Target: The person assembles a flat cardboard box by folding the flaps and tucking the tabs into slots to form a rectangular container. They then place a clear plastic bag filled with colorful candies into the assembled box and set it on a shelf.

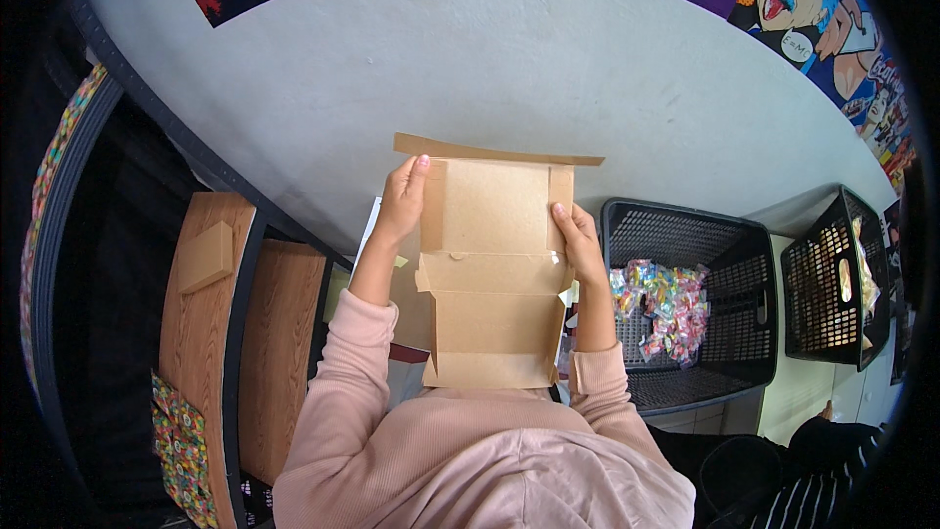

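Note:
Between my hands is an unfolded brown cardboard box [497,206], its lid panel raised at the top and its tray part reaching down to my torso. My left hand [403,198] grips the upper left edge, with the thumb on the panel's face. On the other side my right hand [580,240] holds the right edge lower down, thumb also on the inner face. A long flap sticks out past both sides at the top. Inside, the box shows bare cardboard. The fingers behind the panel are hidden.
A black plastic crate [725,264] to the right holds several small wrapped colourful packets [671,309]. Farther right stands a second black crate [798,309] with packaged items. At left, a small closed cardboard box [206,258] lies on a wooden shelf [211,343]. Someone's dark striped clothing [818,480] shows lower right.

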The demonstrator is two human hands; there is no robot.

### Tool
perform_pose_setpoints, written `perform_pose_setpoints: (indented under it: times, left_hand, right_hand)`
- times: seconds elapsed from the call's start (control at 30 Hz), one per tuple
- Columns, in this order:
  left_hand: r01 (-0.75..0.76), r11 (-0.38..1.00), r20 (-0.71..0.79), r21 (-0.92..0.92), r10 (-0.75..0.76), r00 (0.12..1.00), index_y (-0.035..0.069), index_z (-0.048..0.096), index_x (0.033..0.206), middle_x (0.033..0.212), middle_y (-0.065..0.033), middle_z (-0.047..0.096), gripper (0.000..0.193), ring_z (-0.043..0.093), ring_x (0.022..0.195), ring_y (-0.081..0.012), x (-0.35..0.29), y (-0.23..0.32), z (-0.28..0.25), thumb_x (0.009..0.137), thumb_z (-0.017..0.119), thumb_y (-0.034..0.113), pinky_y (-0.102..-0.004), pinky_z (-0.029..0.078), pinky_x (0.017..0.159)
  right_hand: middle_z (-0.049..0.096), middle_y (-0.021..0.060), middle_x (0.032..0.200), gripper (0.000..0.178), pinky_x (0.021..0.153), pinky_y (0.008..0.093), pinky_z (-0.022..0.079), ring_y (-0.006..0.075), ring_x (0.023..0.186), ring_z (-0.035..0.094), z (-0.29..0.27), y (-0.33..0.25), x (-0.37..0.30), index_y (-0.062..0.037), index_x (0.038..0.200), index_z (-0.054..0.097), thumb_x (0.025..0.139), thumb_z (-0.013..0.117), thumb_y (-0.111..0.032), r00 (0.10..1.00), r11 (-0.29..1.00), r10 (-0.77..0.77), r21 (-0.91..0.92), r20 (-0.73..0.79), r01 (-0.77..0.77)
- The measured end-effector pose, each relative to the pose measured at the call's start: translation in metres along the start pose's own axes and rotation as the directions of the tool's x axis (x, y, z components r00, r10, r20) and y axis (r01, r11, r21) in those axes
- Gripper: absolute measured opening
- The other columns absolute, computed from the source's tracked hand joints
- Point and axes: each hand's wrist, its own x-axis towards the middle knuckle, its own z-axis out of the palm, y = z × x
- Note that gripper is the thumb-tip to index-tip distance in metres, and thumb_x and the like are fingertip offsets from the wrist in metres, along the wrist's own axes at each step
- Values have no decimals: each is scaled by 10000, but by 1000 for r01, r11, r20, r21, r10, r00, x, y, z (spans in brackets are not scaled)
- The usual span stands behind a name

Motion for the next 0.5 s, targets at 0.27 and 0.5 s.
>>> perform_pose_setpoints:
  times: [0.27, 0.5]
  left_hand:
    - [153, 939, 73, -308, -137, 988, 35, 495, 844, 763, 10, 489, 302, 436, 709, -65, 1, -27, -8, 896, 358, 299, -217, 373, 672]
    - [94, 781, -98, -617, -196, 976, 36, 507, 826, 820, -3, 532, 226, 481, 806, -73, -1, 8, 7, 870, 408, 234, -249, 380, 740]
  right_hand:
    - [522, 16, 858, 245, 605, 179, 384, 58, 733, 483, 11, -28, 22, -14, 989, 512, 827, 506, -198, 973, 953, -143, 239, -182, 184]
    - [473, -39, 610, 139, 414, 154, 295, -1, 489, 385, 11, -30, 47, -58, 753, 521, 828, 528, -173, 938, 933, -260, 191, -230, 305]
